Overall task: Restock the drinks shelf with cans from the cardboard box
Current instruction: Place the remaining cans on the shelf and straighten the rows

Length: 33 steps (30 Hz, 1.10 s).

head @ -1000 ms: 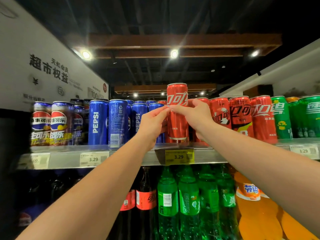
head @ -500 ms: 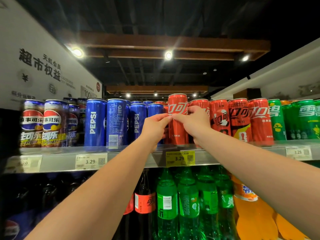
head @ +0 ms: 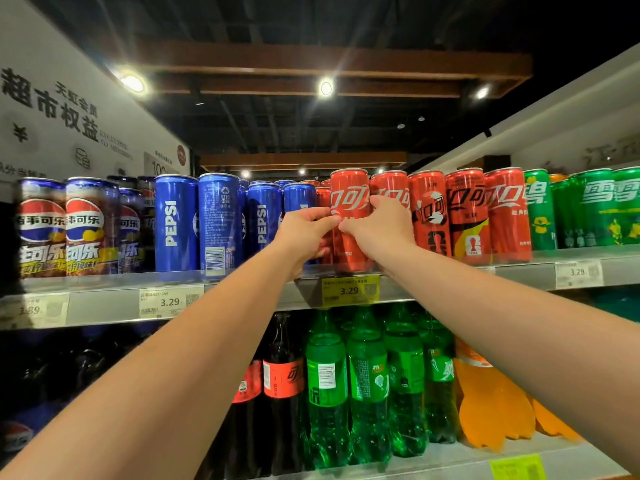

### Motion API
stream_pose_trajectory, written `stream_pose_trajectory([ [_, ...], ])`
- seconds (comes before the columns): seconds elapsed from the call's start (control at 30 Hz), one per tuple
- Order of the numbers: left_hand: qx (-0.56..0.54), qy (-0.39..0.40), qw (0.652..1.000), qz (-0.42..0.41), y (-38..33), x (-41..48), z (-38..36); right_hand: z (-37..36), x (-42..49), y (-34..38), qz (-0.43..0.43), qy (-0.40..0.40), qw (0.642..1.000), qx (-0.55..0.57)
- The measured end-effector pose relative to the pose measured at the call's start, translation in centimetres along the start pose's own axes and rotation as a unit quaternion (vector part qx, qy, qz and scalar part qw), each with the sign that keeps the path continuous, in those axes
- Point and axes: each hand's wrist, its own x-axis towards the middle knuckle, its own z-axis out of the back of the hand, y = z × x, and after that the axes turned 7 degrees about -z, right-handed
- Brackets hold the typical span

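While looking up from the head view, clamping both hands on one red cola can [head: 349, 206]: left hand [head: 304, 235] curling round its left side, right hand [head: 378, 228] curling round its right. Standing upright at the front edge of the drinks shelf [head: 104, 306], between blue Pepsi cans [head: 263, 220] and more red cans [head: 429, 213].

Left hand [head: 304, 233], right hand [head: 377, 226] clasp red can [head: 349, 199].
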Motion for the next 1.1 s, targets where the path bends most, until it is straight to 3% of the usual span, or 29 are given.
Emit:
stream_pose_trajectory([
  [0.43, 0.095, -0.041, 0.995, -0.011, 0.0, 0.0, -0.9, 1.1, -0.9, -0.8, 0.005, -0.052, 0.998, -0.035],
  [0.8, 0.157, -0.021, 0.987, -0.014, -0.9, -1.5, -1.3, 2.6, -1.1, -1.3, -0.01, -0.006, 0.998, -0.061],
  [1.0, 0.312, 0.006, 0.949, -0.038, -1.1, -3.0, -1.2, 3.8, -2.0, -1.8, 0.013, 0.019, 0.993, -0.115],
  [1.1, 0.371, 0.034, 0.927, -0.044, -1.7, -4.1, -1.3, 4.7, -2.8, -1.7, 0.048, 0.066, 0.973, -0.217],
])
